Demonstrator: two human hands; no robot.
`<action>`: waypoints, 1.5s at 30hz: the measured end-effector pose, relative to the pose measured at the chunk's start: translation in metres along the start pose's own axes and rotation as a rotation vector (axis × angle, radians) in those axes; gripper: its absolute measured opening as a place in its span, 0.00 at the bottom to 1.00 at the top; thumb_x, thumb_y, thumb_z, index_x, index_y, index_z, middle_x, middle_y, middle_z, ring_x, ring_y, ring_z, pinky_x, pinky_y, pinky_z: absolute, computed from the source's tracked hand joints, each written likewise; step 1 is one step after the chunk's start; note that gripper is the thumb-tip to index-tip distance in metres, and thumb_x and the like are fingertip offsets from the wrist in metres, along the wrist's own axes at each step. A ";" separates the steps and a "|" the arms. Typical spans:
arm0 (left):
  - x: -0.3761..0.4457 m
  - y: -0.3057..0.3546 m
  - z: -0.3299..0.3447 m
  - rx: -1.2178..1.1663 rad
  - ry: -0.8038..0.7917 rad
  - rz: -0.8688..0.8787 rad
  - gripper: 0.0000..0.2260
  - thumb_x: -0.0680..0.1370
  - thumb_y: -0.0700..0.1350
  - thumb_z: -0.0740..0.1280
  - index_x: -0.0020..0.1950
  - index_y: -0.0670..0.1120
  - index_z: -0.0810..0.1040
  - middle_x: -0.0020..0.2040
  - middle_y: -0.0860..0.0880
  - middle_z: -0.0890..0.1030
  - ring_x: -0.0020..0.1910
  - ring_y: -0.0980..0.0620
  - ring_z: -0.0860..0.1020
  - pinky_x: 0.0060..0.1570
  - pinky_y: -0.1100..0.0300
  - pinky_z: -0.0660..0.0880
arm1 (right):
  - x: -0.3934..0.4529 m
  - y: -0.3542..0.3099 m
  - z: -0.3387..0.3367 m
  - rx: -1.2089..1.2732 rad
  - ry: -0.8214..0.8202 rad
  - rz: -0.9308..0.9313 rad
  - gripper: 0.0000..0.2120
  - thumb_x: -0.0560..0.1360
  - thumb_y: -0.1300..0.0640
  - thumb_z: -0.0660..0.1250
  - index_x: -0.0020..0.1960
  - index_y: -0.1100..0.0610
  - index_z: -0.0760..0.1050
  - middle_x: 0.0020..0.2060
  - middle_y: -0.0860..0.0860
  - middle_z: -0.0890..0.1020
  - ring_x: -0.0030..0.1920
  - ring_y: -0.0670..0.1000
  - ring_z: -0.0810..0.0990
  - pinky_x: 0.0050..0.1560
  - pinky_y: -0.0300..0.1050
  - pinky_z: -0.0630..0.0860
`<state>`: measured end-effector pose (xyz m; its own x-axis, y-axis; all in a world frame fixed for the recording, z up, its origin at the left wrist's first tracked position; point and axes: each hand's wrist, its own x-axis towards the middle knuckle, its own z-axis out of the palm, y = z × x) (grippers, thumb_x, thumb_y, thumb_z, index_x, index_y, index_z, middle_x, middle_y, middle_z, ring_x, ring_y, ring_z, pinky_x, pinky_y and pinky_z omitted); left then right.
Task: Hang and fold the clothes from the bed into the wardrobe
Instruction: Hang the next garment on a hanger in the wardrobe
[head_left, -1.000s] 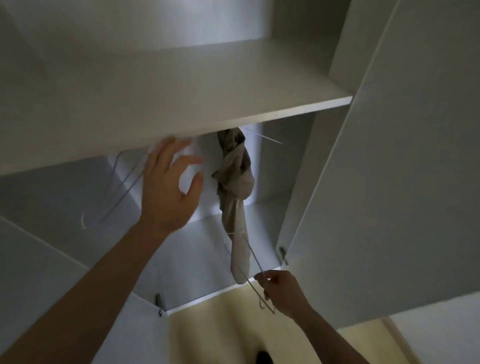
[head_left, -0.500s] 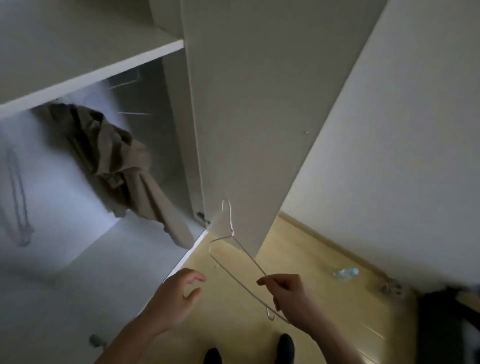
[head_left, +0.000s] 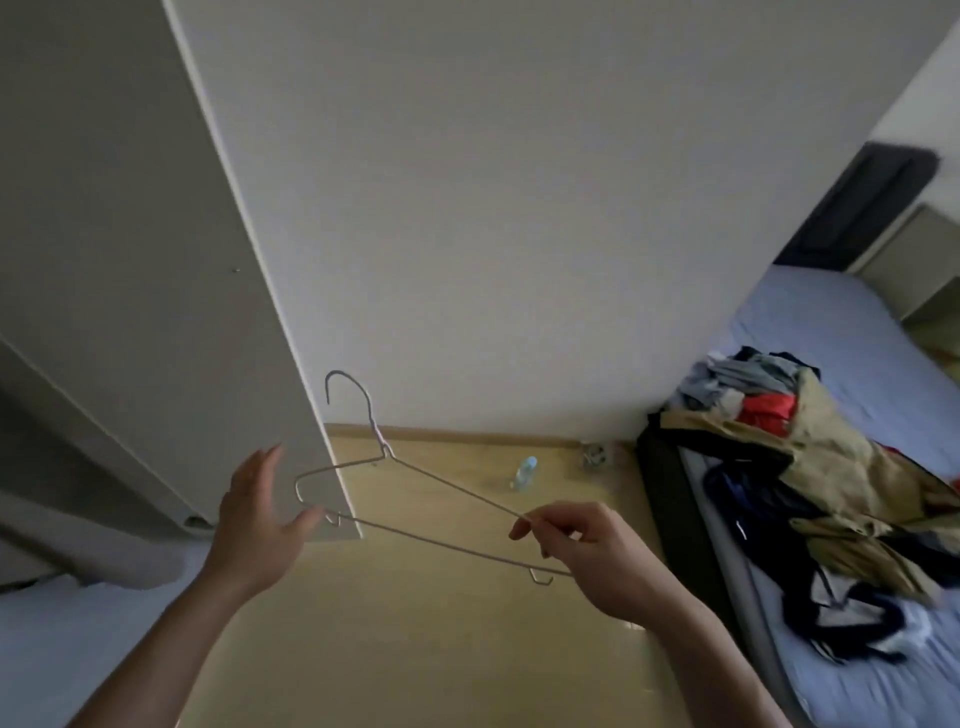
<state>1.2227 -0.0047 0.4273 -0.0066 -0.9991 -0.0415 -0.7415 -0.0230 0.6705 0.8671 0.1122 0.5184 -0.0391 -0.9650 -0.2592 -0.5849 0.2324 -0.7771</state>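
Wire hanger (head_left: 415, 499) held in mid-air over the floor (head_left: 415, 649), hook up and toward the wardrobe door (head_left: 156, 260), long axis running from lower right up to the left. Right hand (head_left: 597, 561) pinches the right shoulder end of the wire between thumb and forefinger, so that grip is clenched on the hanger. Left hand (head_left: 260, 530) is released, fingers spread, thumb at or just beside the hanger's left corner; contact can't be told for sure. It holds nothing.

Clothes pile (head_left: 810, 467) lies on the bed (head_left: 831, 332), off to the right, well apart from the hanger. Right hand is the nearer one to it. The free left hand looks best placed to pull a garment, I'd judge, though it must cross over.

Room: door edge just behind the hanger's hook and left corner, a snag risk on a swing left. Open floor between person and bed; small bottle (head_left: 523, 472) by the wall (head_left: 519, 208), out of the path. Bed's dark edge (head_left: 665, 519) is the nearest obstacle on the right.
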 end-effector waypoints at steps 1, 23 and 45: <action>0.003 0.016 0.012 0.029 -0.033 0.021 0.32 0.75 0.45 0.77 0.76 0.41 0.70 0.74 0.40 0.71 0.74 0.39 0.68 0.73 0.42 0.65 | -0.007 0.016 -0.018 0.009 0.008 0.008 0.11 0.82 0.47 0.63 0.49 0.37 0.84 0.37 0.38 0.80 0.36 0.39 0.76 0.36 0.31 0.69; -0.006 0.392 0.344 -0.031 -0.600 0.256 0.10 0.81 0.40 0.70 0.40 0.43 0.83 0.40 0.46 0.86 0.43 0.47 0.81 0.42 0.66 0.71 | -0.177 0.319 -0.327 0.382 0.393 0.220 0.14 0.82 0.47 0.61 0.49 0.48 0.85 0.40 0.50 0.82 0.41 0.48 0.79 0.44 0.40 0.74; 0.028 0.679 0.656 -0.084 -1.031 0.524 0.05 0.73 0.47 0.78 0.41 0.53 0.84 0.41 0.56 0.87 0.42 0.60 0.84 0.47 0.65 0.79 | -0.142 0.489 -0.460 0.305 0.808 0.633 0.08 0.80 0.48 0.69 0.42 0.46 0.82 0.31 0.44 0.79 0.31 0.41 0.70 0.33 0.35 0.66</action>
<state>0.2794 -0.0253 0.3958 -0.8722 -0.3844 -0.3025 -0.4396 0.3445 0.8295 0.2138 0.3069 0.4389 -0.8547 -0.4265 -0.2960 -0.0474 0.6319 -0.7736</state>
